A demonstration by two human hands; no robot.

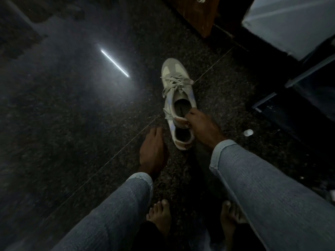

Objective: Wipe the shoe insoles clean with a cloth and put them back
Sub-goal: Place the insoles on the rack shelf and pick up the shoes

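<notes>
right hand [203, 126]: pinching the insole [182, 122] at the shoe [176, 98] opening
left hand [154, 151]: relaxed, empty, beside heel
tip: steady that heel, peel slowly

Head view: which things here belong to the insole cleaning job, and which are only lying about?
Belong to the job:
- light sneakers, two, one behind the other
- right hand, fingers pinching the nearer sneaker's collar
- left hand, open beside them

Lying about:
- small white cap on the floor
- wooden furniture
</notes>
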